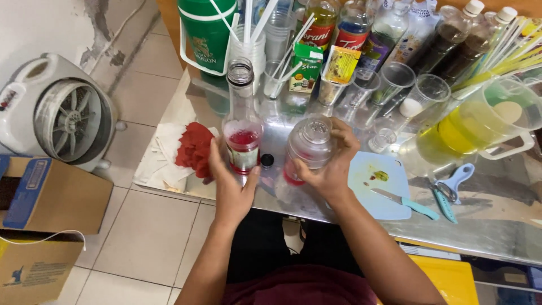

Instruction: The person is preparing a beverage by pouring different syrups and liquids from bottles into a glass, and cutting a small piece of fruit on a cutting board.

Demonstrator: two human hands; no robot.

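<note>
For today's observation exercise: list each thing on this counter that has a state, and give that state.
Glass bottle: uncapped, upright, red liquid low, held by left hand.
Plastic bottle: tilted, gripped by right hand.
Black cap: off, lying on counter.
Pitcher: part full, yellow-green liquid.
Knife: lying on cutting board.

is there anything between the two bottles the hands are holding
Only a small black cap, lying on the shiny metal table in the gap. The left hand grips the open clear bottle of red liquid; the right hand grips the tilted clear bottle.
</note>
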